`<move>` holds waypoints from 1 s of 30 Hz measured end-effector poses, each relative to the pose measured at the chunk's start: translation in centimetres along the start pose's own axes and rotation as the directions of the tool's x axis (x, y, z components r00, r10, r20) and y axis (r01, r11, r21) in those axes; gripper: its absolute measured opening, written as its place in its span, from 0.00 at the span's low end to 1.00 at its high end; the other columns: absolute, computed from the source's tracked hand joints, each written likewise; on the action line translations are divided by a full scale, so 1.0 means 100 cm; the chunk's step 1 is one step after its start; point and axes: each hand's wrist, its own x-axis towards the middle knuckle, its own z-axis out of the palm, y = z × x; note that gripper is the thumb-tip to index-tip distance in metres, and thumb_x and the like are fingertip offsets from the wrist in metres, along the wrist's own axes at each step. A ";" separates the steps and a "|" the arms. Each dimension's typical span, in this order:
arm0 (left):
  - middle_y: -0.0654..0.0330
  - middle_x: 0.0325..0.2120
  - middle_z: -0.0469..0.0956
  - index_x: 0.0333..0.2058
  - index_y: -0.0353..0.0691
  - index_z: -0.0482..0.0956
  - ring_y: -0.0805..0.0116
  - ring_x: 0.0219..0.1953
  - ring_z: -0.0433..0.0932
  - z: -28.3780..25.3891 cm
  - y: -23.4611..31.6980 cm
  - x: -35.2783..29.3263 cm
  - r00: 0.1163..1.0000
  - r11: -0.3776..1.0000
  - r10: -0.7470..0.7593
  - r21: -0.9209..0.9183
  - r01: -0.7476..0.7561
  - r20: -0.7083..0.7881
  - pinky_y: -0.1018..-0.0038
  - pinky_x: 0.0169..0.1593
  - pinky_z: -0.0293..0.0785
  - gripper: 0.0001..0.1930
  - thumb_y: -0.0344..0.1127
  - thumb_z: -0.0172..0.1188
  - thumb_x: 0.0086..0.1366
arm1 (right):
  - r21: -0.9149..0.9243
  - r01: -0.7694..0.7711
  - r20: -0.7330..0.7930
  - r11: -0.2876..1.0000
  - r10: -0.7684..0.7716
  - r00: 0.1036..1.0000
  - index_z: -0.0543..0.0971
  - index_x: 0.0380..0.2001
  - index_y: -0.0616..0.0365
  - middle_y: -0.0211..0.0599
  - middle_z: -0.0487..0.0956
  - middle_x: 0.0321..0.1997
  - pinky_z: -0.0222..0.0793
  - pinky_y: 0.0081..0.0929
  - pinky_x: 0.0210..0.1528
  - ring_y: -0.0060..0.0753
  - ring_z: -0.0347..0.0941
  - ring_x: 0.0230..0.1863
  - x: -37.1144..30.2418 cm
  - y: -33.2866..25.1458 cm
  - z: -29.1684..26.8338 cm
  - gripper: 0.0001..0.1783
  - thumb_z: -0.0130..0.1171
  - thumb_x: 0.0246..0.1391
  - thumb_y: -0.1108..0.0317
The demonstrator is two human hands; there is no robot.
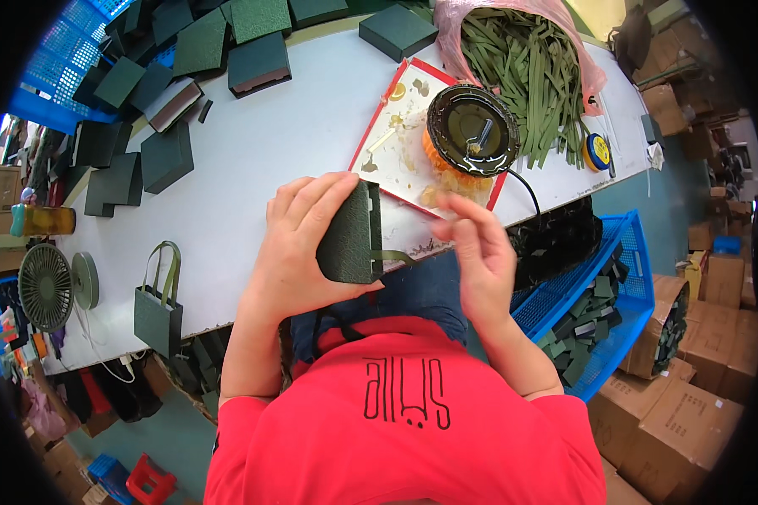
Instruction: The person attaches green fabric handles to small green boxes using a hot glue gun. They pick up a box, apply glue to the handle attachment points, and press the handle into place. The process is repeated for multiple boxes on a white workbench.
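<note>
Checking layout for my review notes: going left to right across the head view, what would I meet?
Black round fan, dark-green handled bag, dark-green textured box, round black pan, blue-and-yellow round tin.

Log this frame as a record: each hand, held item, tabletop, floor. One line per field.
left hand: grips dark green box
right hand: raised beside box, slightly blurred; no held item visible
box detail: green strap juts from right side
tray: white, red rim; black pan of dark glossy liquid on it
strips: green, spilling from pink bag
table left: small handled bag, fan
below table, right: blue crate of dark green pieces
</note>
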 end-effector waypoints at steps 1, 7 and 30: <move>0.55 0.59 0.71 0.62 0.38 0.70 0.50 0.59 0.67 0.001 -0.001 0.000 1.000 1.000 -0.001 -0.011 0.001 -0.018 0.56 0.62 0.64 0.53 0.46 0.82 0.34 | 0.084 -0.011 0.018 0.996 0.010 1.000 0.77 0.48 0.65 0.38 0.82 0.35 0.71 0.14 0.34 0.18 0.76 0.29 -0.007 0.008 -0.013 0.13 0.53 0.71 0.66; 0.54 0.59 0.71 0.62 0.36 0.70 0.48 0.59 0.68 0.007 0.002 0.005 0.998 0.996 0.048 -0.078 -0.052 -0.051 0.56 0.62 0.64 0.53 0.45 0.83 0.33 | -0.222 -0.593 0.480 0.774 0.616 0.625 0.80 0.28 0.65 0.32 0.74 0.14 0.58 0.19 0.15 0.18 0.64 0.12 -0.027 -0.002 -0.015 0.23 0.54 0.70 0.56; 0.49 0.61 0.69 0.64 0.35 0.67 0.45 0.62 0.66 -0.005 -0.005 -0.028 0.986 0.994 -0.107 0.004 0.107 0.125 0.55 0.65 0.64 0.56 0.41 0.82 0.31 | 0.723 -0.177 -0.078 0.668 0.333 0.940 0.71 0.56 0.60 0.36 0.81 0.40 0.71 0.16 0.31 0.17 0.73 0.29 -0.001 0.016 -0.051 0.15 0.50 0.72 0.64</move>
